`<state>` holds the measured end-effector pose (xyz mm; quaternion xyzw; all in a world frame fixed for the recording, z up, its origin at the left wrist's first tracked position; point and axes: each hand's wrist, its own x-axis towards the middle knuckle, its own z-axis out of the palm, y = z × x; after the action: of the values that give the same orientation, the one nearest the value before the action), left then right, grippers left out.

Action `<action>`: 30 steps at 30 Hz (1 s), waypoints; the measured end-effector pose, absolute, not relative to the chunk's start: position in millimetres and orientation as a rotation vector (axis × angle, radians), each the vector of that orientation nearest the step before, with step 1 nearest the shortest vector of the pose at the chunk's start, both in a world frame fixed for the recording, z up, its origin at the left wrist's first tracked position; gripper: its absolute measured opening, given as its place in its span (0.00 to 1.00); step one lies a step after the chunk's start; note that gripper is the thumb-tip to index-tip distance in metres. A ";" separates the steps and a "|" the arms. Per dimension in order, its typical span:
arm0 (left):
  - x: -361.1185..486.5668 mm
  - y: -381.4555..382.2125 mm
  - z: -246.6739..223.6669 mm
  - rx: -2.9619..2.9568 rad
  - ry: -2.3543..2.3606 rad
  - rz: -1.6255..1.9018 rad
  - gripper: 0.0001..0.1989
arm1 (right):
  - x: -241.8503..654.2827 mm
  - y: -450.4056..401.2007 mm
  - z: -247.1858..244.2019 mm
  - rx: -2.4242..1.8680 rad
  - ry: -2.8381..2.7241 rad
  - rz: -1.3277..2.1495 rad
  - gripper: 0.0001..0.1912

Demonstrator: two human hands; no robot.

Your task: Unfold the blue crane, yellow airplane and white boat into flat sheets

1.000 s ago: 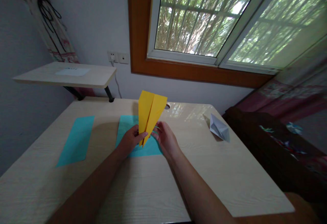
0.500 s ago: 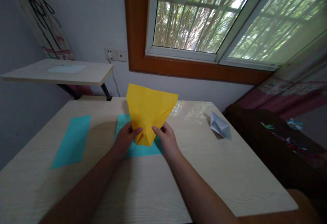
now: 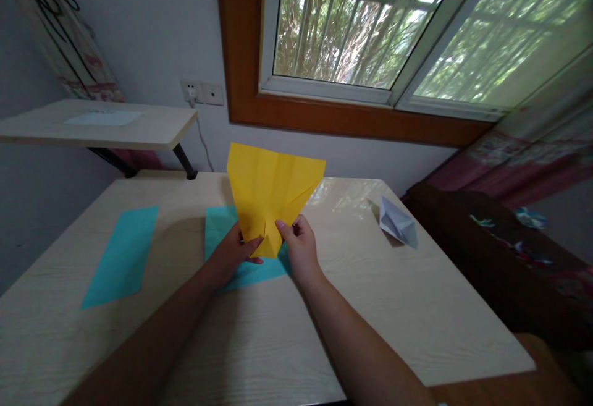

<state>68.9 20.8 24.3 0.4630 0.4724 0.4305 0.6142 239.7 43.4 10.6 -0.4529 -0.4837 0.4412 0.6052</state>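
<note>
A folded sheet of yellow paper [image 3: 275,183] is held up above the table, wide at its top and narrowing to the bottom. My left hand [image 3: 235,253] grips its lower left edge, thumb in front and fingers behind, some fingertips showing below the bottom edge. On the lower right edge, my right hand [image 3: 300,246] pinches the paper between thumb and fingers. Creases run through the narrow lower part between both thumbs. Beneath the hands a turquoise paper sheet [image 3: 217,227] lies on the table, partly covered by them and the yellow paper.
Another turquoise sheet [image 3: 121,257] lies at the left of the pale wooden table [image 3: 393,319]. A folded white paper shape [image 3: 397,222] rests at the right. A raised shelf [image 3: 157,128] with a white sheet on it stands back left. Behind is a window [image 3: 343,35].
My left thumb has shifted right and down along the paper's lower part, and left fingertips now show below it. The bottom fold looks flatter. The view has moved slightly.
</note>
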 end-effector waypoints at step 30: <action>66.2 23.3 23.1 1.008 0.990 1.153 0.32 | 235.8 42.2 19.1 -0.966 -1.049 1.150 0.15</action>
<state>66.2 23.3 23.1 0.4368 0.4294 0.4999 0.6123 235.8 42.2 19.1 -0.4181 -0.4542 0.4980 0.6090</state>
